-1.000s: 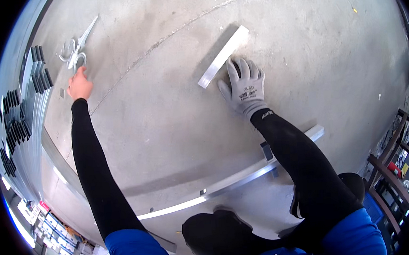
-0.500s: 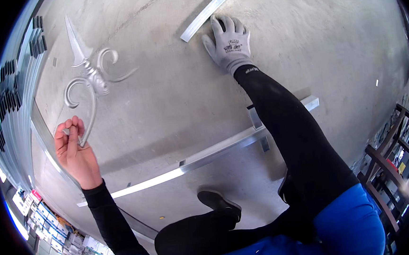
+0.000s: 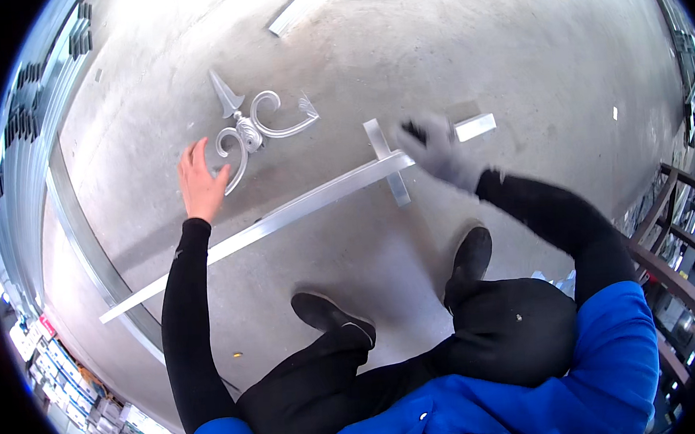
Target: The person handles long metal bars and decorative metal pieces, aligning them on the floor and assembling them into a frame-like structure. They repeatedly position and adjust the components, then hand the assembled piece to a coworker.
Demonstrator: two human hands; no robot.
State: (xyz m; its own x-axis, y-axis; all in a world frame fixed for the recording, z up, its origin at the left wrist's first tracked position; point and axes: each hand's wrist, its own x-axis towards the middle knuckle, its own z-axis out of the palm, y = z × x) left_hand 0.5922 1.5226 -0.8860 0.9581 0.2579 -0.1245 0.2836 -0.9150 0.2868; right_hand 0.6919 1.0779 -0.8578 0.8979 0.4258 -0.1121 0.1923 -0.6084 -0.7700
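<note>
My bare left hand is open, fingers apart, beside the silver ornamental finial. This finial has a spear point and curled scroll arms, and it lies on the concrete floor. The tip of its lower scroll is close to my thumb. In a grey glove, my right hand hovers over the right part of a long silver metal bar, smeared by motion. A short crosspiece crosses the bar just left of that hand. Whether the glove grips anything is not visible.
A loose metal strip lies at the far edge. Stacked metal profiles line the left side, with a floor rail beside them. Dark metal frames stand at the right. My shoes are close behind the long bar.
My left hand has let go of the finial's scroll end, and the finial now lies closer to the long bar. My right hand has come back from the loose strip to the bar.
</note>
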